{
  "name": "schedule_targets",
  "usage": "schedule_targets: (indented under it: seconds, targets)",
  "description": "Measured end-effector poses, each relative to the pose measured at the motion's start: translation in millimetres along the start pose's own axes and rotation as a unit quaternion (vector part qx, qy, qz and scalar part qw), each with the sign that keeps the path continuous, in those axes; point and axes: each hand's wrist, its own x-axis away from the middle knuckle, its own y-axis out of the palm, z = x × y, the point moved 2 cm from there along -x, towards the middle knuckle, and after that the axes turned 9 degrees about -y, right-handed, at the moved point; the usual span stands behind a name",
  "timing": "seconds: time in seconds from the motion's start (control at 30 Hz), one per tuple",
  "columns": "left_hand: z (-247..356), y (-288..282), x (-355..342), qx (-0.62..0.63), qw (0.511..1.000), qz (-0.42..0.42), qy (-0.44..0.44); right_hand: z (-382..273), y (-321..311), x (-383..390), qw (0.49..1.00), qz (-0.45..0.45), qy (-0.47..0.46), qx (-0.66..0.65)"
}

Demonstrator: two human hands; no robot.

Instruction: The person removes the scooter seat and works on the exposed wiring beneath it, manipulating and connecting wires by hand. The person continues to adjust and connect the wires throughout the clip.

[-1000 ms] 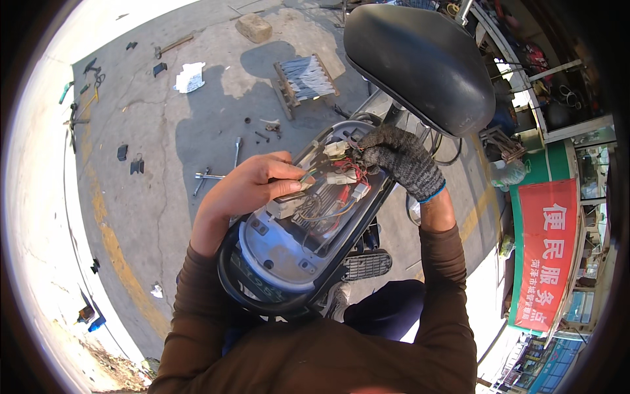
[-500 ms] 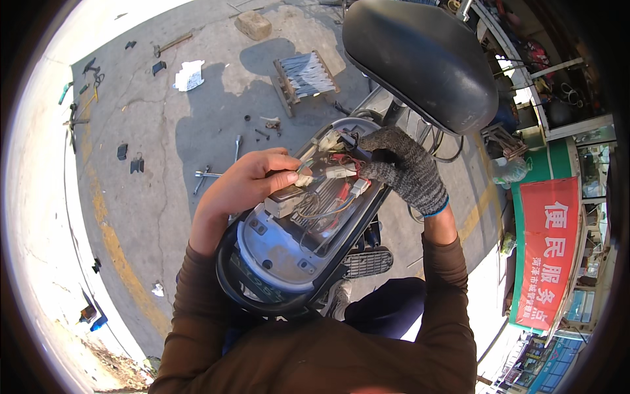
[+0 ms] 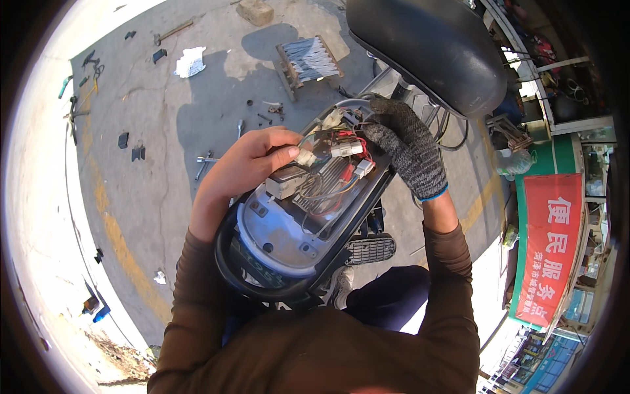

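The tail of an electric scooter (image 3: 279, 247) lies open in front of me, its compartment packed with wiring. My bare left hand (image 3: 256, 156) pinches a pale wire connector (image 3: 304, 157) between thumb and forefinger. My right hand (image 3: 408, 146), in a grey knitted glove, has its fingers curled in at the far right of the compartment, beside red wires (image 3: 348, 135) and a dark connector (image 3: 353, 121). What those fingertips grip is hidden. White plugs (image 3: 346, 150) lie between the hands. Below them sit a ribbed metal controller (image 3: 321, 190) and a silver box (image 3: 283, 184).
The black seat (image 3: 430, 49) stands tipped up at the far right. A black grab rail (image 3: 226, 269) curves round the near end. On the concrete lie a cross wrench (image 3: 205, 161), a slatted wooden stool (image 3: 308, 62), a hammer (image 3: 174, 31) and white paper (image 3: 190, 62). A red banner (image 3: 550, 249) hangs right.
The view has shifted slightly. My right hand's fingers have moved a little at the wires. My left hand keeps its pinch on the pale connector.
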Motion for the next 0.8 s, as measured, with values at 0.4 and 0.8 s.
schedule_targets:
  seconds: [0.4,0.8]
  targets:
    - [-10,2,0,0.001,1.000,0.011,0.013,-40,2,25,0.953,-0.189,-0.157,0.177]
    - [-3,4,9,0.135,0.990,-0.006,0.032,-19,15,24,0.981,-0.042,-0.132,0.135]
